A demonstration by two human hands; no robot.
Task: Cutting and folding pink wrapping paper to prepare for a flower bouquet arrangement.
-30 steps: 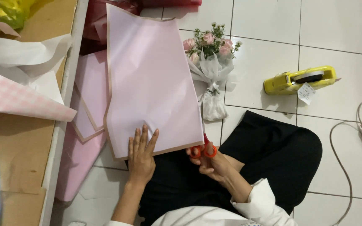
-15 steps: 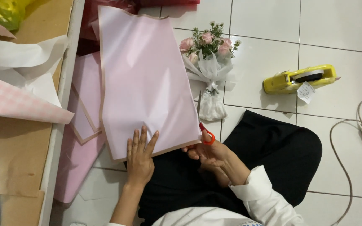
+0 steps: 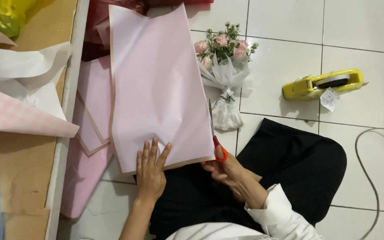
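A large pink wrapping sheet (image 3: 156,84) with a tan border lies on the floor and across my lap. My left hand (image 3: 151,171) presses flat on its near edge, fingers spread. My right hand (image 3: 227,171) grips red-handled scissors (image 3: 215,138), whose blades run up along the sheet's right edge. A small bouquet of pink roses (image 3: 225,58) in white wrap lies just right of the sheet.
More pink sheets (image 3: 90,133) are stacked under and left of the big one. A wooden shelf (image 3: 23,178) with patterned paper (image 3: 18,115) stands at left. A yellow tape dispenser (image 3: 323,83) and a white cable (image 3: 378,146) lie on the white tiles at right.
My right hand has brought the scissors from my lap up to the sheet's right edge, and the blades now lie along it. My left hand stays pressed on the sheet.
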